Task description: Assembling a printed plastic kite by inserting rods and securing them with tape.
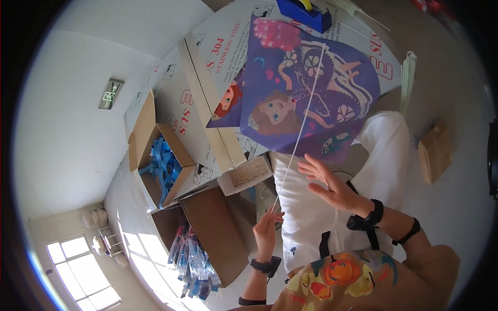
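A thin white rod [297, 141] slants up and away from my lap, its far part lying over a purple printed sheet [332, 90] that looks like a kite sail. My left hand [265, 236] pinches the rod's near end between its fingertips. To the right of the rod, my right hand [330, 187] is held over my lap with fingers stretched out, apparently holding nothing. The sheet carries a cartoon princess and rests partly on the worktop, its near edge hanging over my knees. Another printed sheet [227, 106] shows from under its left side.
Printed cardboard covers the worktop [212, 62]. A blue tape dispenser [311, 18] stands at the far edge. Leftward are a carton [179, 140] of blue strips, a small box [226, 185] of pale bits and a larger carton [215, 228] of plastic packets. White rods [409, 78] stand bundled at right, beside a brown package [436, 155].
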`<act>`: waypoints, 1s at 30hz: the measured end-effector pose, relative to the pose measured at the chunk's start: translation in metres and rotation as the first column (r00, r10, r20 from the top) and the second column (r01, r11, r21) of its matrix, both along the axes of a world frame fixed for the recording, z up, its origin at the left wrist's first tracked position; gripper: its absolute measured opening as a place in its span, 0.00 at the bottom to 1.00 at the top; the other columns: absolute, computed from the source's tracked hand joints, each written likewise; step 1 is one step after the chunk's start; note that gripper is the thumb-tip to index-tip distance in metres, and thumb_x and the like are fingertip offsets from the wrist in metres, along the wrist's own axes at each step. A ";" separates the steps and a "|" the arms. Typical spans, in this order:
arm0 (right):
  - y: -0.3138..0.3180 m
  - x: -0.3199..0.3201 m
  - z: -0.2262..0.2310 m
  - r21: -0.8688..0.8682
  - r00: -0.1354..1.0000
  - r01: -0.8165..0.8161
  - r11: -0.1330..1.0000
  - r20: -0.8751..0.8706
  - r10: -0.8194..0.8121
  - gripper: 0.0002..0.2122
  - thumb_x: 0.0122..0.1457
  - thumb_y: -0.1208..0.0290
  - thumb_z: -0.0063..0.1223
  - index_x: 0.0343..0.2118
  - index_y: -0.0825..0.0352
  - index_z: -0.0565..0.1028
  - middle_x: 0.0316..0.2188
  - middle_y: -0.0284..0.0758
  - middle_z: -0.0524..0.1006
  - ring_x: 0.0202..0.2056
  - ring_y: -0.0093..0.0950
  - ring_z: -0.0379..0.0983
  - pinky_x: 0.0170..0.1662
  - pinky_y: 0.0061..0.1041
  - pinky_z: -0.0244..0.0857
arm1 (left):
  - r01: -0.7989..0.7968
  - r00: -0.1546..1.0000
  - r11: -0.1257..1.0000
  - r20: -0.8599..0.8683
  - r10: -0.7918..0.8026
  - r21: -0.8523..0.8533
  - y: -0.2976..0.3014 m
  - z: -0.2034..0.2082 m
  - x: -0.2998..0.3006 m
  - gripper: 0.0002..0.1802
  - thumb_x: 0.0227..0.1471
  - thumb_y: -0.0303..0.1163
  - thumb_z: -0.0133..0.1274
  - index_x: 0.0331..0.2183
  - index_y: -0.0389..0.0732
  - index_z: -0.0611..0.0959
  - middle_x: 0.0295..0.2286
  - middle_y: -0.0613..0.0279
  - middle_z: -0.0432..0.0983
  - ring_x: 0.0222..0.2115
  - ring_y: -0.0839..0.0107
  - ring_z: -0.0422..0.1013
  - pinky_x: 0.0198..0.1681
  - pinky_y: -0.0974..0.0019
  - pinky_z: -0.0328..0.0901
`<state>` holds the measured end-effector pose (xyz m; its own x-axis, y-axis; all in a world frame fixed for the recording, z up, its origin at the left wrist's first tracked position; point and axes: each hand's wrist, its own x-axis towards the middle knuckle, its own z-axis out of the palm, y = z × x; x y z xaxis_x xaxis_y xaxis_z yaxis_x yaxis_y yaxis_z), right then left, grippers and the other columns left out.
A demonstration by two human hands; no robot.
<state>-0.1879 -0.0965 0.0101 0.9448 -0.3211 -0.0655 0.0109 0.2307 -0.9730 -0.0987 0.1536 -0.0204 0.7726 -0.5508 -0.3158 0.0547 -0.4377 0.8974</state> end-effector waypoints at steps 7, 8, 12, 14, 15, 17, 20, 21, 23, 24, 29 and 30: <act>-0.024 0.023 -0.005 0.243 0.997 0.001 0.970 0.071 -0.019 0.11 0.68 0.70 0.34 0.46 0.68 0.69 0.37 0.35 0.77 0.41 0.23 0.75 0.44 0.23 0.65 | 0.427 0.901 0.889 0.005 -0.433 0.164 -0.047 0.004 0.025 0.18 0.56 0.24 0.47 0.50 0.41 0.76 0.31 0.57 0.81 0.30 0.72 0.78 0.34 0.72 0.69; -0.030 0.019 -0.006 0.195 0.994 0.060 0.979 0.076 -0.076 0.11 0.68 0.70 0.34 0.45 0.68 0.69 0.35 0.35 0.77 0.39 0.24 0.76 0.43 0.23 0.66 | 0.423 0.896 0.875 0.033 -0.443 0.236 -0.047 0.004 0.033 0.19 0.55 0.26 0.51 0.50 0.42 0.77 0.31 0.58 0.81 0.31 0.73 0.78 0.34 0.72 0.69; -0.055 -0.008 -0.005 0.302 0.930 0.299 0.905 0.119 -0.347 0.13 0.68 0.66 0.36 0.44 0.69 0.70 0.29 0.37 0.77 0.35 0.27 0.76 0.43 0.28 0.68 | -0.039 0.964 0.990 0.266 0.001 0.136 -0.025 -0.019 0.100 0.11 0.54 0.27 0.53 0.40 0.36 0.82 0.30 0.60 0.81 0.29 0.74 0.75 0.33 0.73 0.68; -0.067 -0.028 0.001 0.314 0.866 0.429 0.847 0.124 -0.484 0.13 0.67 0.66 0.36 0.44 0.69 0.69 0.28 0.35 0.76 0.33 0.27 0.74 0.43 0.30 0.68 | -0.144 0.934 0.976 0.348 0.080 0.163 -0.023 -0.041 0.136 0.09 0.54 0.27 0.53 0.36 0.35 0.82 0.29 0.59 0.81 0.30 0.75 0.76 0.34 0.73 0.68; -0.065 -0.030 0.010 0.294 0.809 0.523 0.800 0.125 -0.575 0.13 0.67 0.67 0.34 0.45 0.70 0.69 0.24 0.32 0.72 0.28 0.23 0.70 0.37 0.27 0.66 | -0.094 0.925 0.973 0.381 0.007 0.210 -0.021 -0.052 0.149 0.08 0.53 0.27 0.53 0.35 0.35 0.83 0.29 0.58 0.81 0.30 0.72 0.76 0.34 0.71 0.68; -0.069 -0.049 0.019 0.250 0.792 0.539 0.805 0.174 -0.585 0.13 0.67 0.67 0.34 0.45 0.70 0.69 0.19 0.28 0.66 0.22 0.19 0.62 0.30 0.22 0.60 | -0.040 0.912 0.965 0.403 -0.070 0.259 -0.023 -0.075 0.166 0.08 0.52 0.26 0.53 0.34 0.35 0.83 0.29 0.57 0.81 0.30 0.70 0.77 0.34 0.69 0.69; -0.062 -0.068 0.034 0.128 0.793 0.573 0.810 0.163 -0.587 0.13 0.68 0.67 0.33 0.45 0.70 0.68 0.17 0.27 0.62 0.18 0.16 0.56 0.25 0.19 0.53 | 0.060 0.925 0.862 0.296 -0.237 0.504 -0.028 -0.117 0.183 0.10 0.45 0.27 0.57 0.34 0.38 0.84 0.29 0.56 0.81 0.32 0.67 0.78 0.38 0.67 0.69; -0.058 -0.075 0.036 0.126 0.788 0.580 0.805 0.162 -0.594 0.13 0.68 0.67 0.33 0.45 0.70 0.68 0.17 0.27 0.62 0.18 0.16 0.56 0.25 0.19 0.53 | 0.059 0.929 0.854 0.284 -0.236 0.517 -0.029 -0.128 0.185 0.10 0.44 0.28 0.57 0.33 0.39 0.84 0.29 0.54 0.80 0.32 0.62 0.77 0.37 0.64 0.70; -0.051 -0.089 0.040 0.073 0.807 0.576 0.814 0.111 -0.580 0.13 0.68 0.68 0.32 0.44 0.71 0.68 0.16 0.27 0.63 0.16 0.16 0.54 0.24 0.18 0.52 | 0.072 0.933 0.847 0.265 -0.244 0.527 -0.034 -0.146 0.188 0.10 0.43 0.29 0.56 0.32 0.39 0.84 0.29 0.52 0.80 0.32 0.57 0.77 0.37 0.60 0.70; -0.049 -0.095 0.041 0.067 0.802 0.584 0.809 0.106 -0.588 0.13 0.68 0.68 0.32 0.44 0.71 0.68 0.16 0.27 0.63 0.16 0.16 0.54 0.24 0.18 0.52 | 0.098 0.926 0.832 0.256 -0.276 0.546 -0.037 -0.153 0.189 0.10 0.42 0.30 0.57 0.32 0.40 0.84 0.29 0.51 0.80 0.33 0.56 0.77 0.37 0.59 0.70; -0.044 -0.115 0.053 -0.069 0.802 0.597 0.799 0.064 -0.594 0.13 0.68 0.68 0.33 0.43 0.72 0.69 0.15 0.27 0.64 0.15 0.15 0.54 0.23 0.16 0.51 | 0.093 0.868 0.730 0.304 -0.392 0.677 -0.052 -0.168 0.190 0.11 0.40 0.33 0.60 0.30 0.40 0.84 0.29 0.49 0.80 0.34 0.52 0.76 0.38 0.55 0.70; -0.043 -0.117 0.054 -0.076 0.798 0.603 0.794 0.061 -0.600 0.13 0.68 0.68 0.33 0.43 0.72 0.69 0.15 0.27 0.64 0.15 0.15 0.54 0.23 0.16 0.51 | 0.087 0.869 0.703 0.291 -0.400 0.706 -0.055 -0.167 0.189 0.13 0.37 0.35 0.62 0.29 0.40 0.85 0.29 0.49 0.80 0.34 0.52 0.76 0.38 0.55 0.70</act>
